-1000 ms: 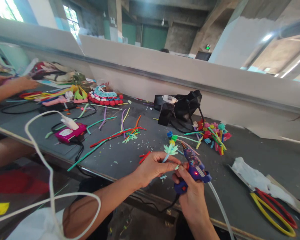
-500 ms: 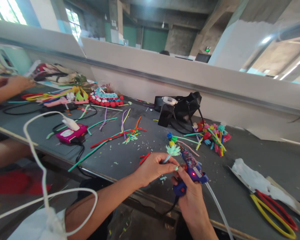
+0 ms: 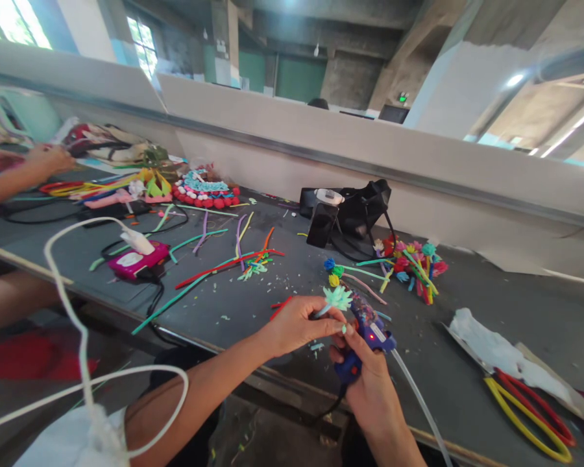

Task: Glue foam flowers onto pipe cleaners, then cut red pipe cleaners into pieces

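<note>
My left hand [image 3: 304, 326] is closed round the stem of a pale green pipe-cleaner flower [image 3: 337, 298], whose fuzzy head points up and away. In my right hand [image 3: 365, 370] is a blue glue gun [image 3: 374, 334] with a small red light lit and a clear glue stick [image 3: 421, 400] trailing from its back. The fingertips of both hands meet at a tiny light green piece [image 3: 343, 329]. Just beyond the hands lie blue, green and yellow pompom-like flower heads [image 3: 334, 279] on stems. The gun's nozzle is mostly hidden behind the flower.
Pipe cleaners [image 3: 224, 263] and clippings litter the table's middle. A bundle of colourful flowers [image 3: 413, 266], a phone [image 3: 322, 225] and a black bag [image 3: 365, 207] stand behind. Scissors [image 3: 530, 415] lie right. A pink power socket [image 3: 139, 259] with a white cable sits left, near another person's hands [image 3: 46, 162].
The glue gun has tilted and shifted slightly left, its nozzle passing behind the flower head. Both hands stay together. The other person's hand at far left has moved slightly right.
</note>
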`<control>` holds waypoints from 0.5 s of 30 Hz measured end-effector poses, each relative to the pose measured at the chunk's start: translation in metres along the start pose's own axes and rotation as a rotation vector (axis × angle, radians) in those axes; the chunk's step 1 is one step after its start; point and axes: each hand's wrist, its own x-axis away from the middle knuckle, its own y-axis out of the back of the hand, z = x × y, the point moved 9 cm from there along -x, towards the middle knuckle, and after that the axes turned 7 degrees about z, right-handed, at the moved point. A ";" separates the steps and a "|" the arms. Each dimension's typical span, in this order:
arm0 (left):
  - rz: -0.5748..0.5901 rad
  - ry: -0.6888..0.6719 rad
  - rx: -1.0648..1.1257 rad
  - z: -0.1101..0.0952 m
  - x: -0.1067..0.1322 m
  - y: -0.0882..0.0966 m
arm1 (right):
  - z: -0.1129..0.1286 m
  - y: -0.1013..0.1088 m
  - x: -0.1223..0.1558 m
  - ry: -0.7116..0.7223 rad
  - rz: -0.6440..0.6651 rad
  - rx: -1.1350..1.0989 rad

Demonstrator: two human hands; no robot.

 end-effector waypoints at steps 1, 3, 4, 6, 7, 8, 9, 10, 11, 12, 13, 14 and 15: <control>0.001 -0.005 -0.027 -0.001 0.000 0.001 | 0.000 0.000 0.000 0.003 0.004 -0.003; 0.011 -0.007 -0.043 -0.001 0.000 0.001 | 0.000 -0.001 -0.001 -0.001 0.018 0.002; 0.018 -0.003 -0.037 -0.001 0.000 0.000 | -0.001 -0.001 -0.001 -0.011 0.025 0.011; 0.033 0.006 -0.017 0.001 0.001 -0.001 | -0.003 -0.002 -0.001 -0.038 0.033 0.031; 0.040 0.009 -0.010 0.002 0.001 -0.002 | -0.005 -0.002 -0.001 -0.054 0.033 0.035; 0.043 0.013 -0.004 0.003 0.001 -0.003 | -0.006 -0.002 0.000 -0.067 0.031 0.031; 0.044 0.019 0.006 0.004 0.001 -0.004 | -0.007 -0.002 0.000 -0.074 0.027 0.019; 0.042 0.026 0.025 0.006 0.000 -0.005 | -0.008 -0.002 0.000 -0.078 0.024 0.003; 0.036 0.035 0.055 0.009 0.000 -0.006 | -0.009 -0.001 0.000 -0.080 0.020 -0.013; 0.027 0.045 0.085 0.011 -0.001 -0.007 | -0.009 -0.001 0.000 -0.075 0.013 -0.024; 0.013 0.056 0.107 0.014 -0.001 -0.007 | -0.007 0.001 0.000 -0.058 0.000 -0.025; -0.003 0.065 0.112 0.016 -0.002 -0.007 | -0.003 0.003 0.000 -0.027 -0.018 -0.017; -0.019 0.074 0.100 0.018 -0.002 -0.006 | 0.003 0.005 0.001 0.018 -0.041 0.002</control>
